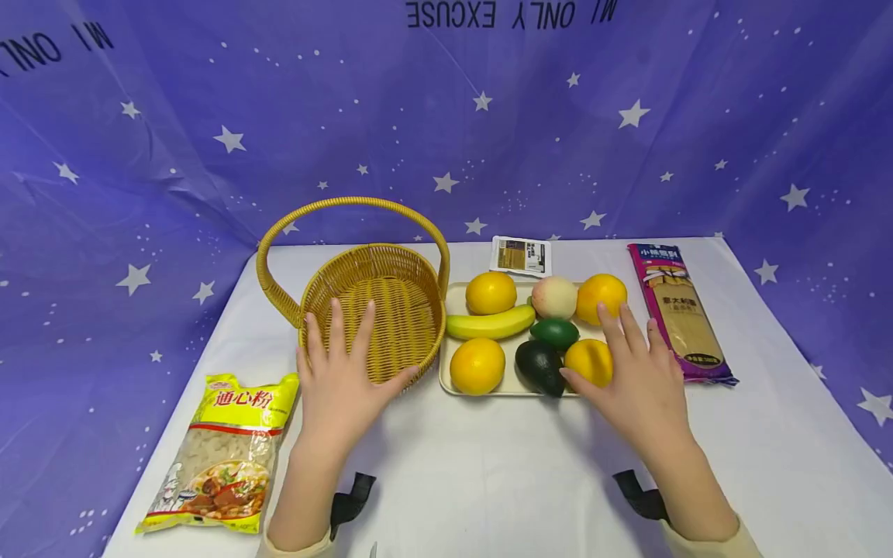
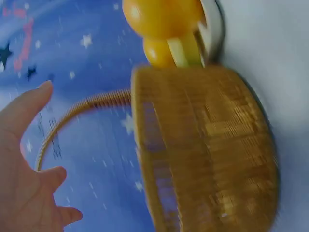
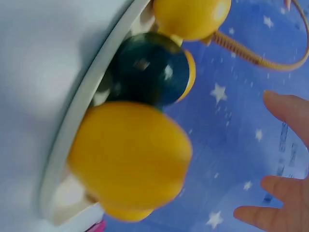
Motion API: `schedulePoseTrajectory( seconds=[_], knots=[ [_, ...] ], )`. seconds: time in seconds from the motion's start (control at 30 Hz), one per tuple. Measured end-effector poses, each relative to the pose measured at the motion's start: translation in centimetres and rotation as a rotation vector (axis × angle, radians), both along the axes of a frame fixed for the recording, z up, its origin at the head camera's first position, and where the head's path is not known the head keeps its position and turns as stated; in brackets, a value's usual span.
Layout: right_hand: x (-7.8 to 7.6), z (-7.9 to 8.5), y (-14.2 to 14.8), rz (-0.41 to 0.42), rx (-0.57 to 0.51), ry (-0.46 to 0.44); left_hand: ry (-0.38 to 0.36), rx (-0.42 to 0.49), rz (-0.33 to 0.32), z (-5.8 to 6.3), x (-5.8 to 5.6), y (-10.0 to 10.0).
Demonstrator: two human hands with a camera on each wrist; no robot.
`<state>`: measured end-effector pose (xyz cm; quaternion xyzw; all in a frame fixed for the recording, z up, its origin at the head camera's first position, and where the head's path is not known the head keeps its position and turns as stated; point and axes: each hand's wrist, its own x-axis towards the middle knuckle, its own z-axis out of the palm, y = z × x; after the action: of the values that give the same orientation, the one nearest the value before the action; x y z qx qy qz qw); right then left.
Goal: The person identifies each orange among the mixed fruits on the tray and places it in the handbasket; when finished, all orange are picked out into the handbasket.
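Note:
My left hand (image 1: 346,391) spreads its fingers over the near edge of a round wicker basket (image 1: 328,287) with a tall handle; in the left wrist view the hand is apart from the basket (image 2: 207,145). My right hand (image 1: 642,387), fingers spread, hovers over the right end of a cream tray (image 1: 512,394). Closest to it are an orange (image 1: 589,361) and a dark avocado (image 1: 539,367). The tray also bears a banana (image 1: 491,322), a small green fruit (image 1: 555,333), a peach (image 1: 554,297) and other oranges (image 1: 477,366). Neither hand holds anything.
A yellow pasta bag (image 1: 230,449) lies at the left front. Beyond the tray is a small white packet (image 1: 521,256). On the right lies a long spaghetti pack (image 1: 680,314). Purple star-patterned cloth (image 1: 446,116) hangs behind the white table (image 1: 488,480).

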<state>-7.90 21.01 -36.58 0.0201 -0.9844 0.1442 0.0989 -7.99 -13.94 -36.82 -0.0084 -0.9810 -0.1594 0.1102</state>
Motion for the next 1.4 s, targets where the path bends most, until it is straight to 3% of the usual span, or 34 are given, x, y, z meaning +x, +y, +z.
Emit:
schedulePoseTrajectory(
  seconds=[0.2,0.37,0.47,0.6,0.77,0.9,1.07,1.2,1.4],
  knots=[
    [-0.1,-0.6,3.2,-0.015,-0.207,-0.016,-0.139,0.231,0.09,-0.8,1.1,-3.1],
    [-0.2,-1.8,5.1,-0.067,-0.37,-0.112,-0.262,0.398,0.107,-2.5,1.9,-4.4],
    [-0.4,-2.7,5.5,-0.079,-0.462,-0.186,-0.266,0.502,0.101,-3.6,2.2,-4.7],
    [-0.7,-3.8,5.5,-0.06,-0.554,-0.249,-0.222,0.707,0.088,-4.9,2.2,-4.8],
    [-1.2,-4.4,5.1,-0.056,-0.609,-0.339,-0.22,0.969,0.086,-5.8,2.0,-4.9],
    [-1.5,-5.0,4.9,-0.056,-0.64,-0.386,-0.232,1.126,0.095,-6.3,1.8,-5.0],
    [-1.7,-5.8,4.8,-0.043,-0.666,-0.396,-0.192,1.214,0.129,-6.6,1.6,-4.9],
    [-1.7,-6.3,4.8,-0.041,-0.679,-0.396,-0.168,1.232,0.169,-6.6,1.5,-4.6],
    [-1.9,-6.5,4.8,-0.059,-0.697,-0.387,-0.152,1.281,0.18,-6.5,1.5,-4.3]
  ],
)
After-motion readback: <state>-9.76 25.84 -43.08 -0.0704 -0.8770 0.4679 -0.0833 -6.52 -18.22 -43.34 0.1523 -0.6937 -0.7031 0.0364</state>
